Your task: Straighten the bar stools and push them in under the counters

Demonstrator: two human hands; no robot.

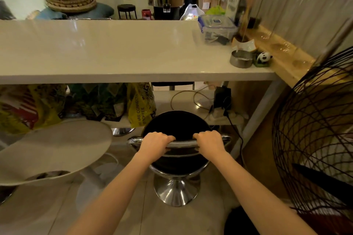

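A black bar stool [176, 122] with a chrome back rail and a flared chrome base [176, 192] stands on the floor just in front of the white counter [118, 59]. My left hand [155, 143] grips the left part of the chrome rail. My right hand [209, 144] grips the right part of the same rail. The seat's far edge sits at about the line of the counter's front edge, beneath it. A white round stool seat [53, 149] stands to the left, outside the counter.
A black wire fan guard [315, 131] stands close on the right. Under the counter a lower shelf [183, 101] holds yellow bags [140, 107], cables and a black adapter [222, 97]. On the counter's right end are a plastic box [216, 28], a metal tin [241, 58] and a panda figure [263, 57].
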